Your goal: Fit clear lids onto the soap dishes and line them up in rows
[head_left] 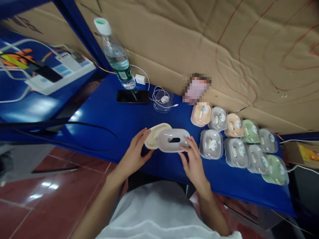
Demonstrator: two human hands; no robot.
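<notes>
My left hand point(138, 149) grips the left end of a cream oval plastic tray point(152, 137), thumb below and fingers along its far side. A pale grey oval plastic piece point(165, 139) with a slot in its middle overlaps the tray's right part. Fingers and thumb of my right hand point(192, 156) are closed on the right end of the grey piece. Both parts are held just over the near side of the blue table point(164, 166). What lies under the overlap is hidden.
Several packed soap-dish-like containers point(235, 152) in grey, green and peach stand at the right. Behind are a water bottle point(121, 66), a dark phone point(132, 96), and a clear container point(163, 101) with a white cable. A power strip point(62, 78) lies at the left; cardboard point(161, 43) lines the back.
</notes>
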